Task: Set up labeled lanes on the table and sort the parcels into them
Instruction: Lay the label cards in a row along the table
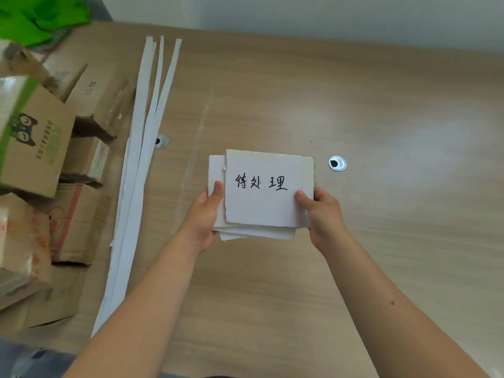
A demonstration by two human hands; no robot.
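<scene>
Pinching a small stack of white cards from both sides: left hand thumb on top at the left edge, right hand thumb on top at the right edge, other fingers curled underneath. Top card has black handwriting. Stack sits above the wooden table, mid-table. Long white paper strips lie left of it; cardboard boxes piled at far left.

Boxes crowd the table at nine o'clock, long paper strips beside them. There is room to pass from twelve to four o'clock.
</scene>
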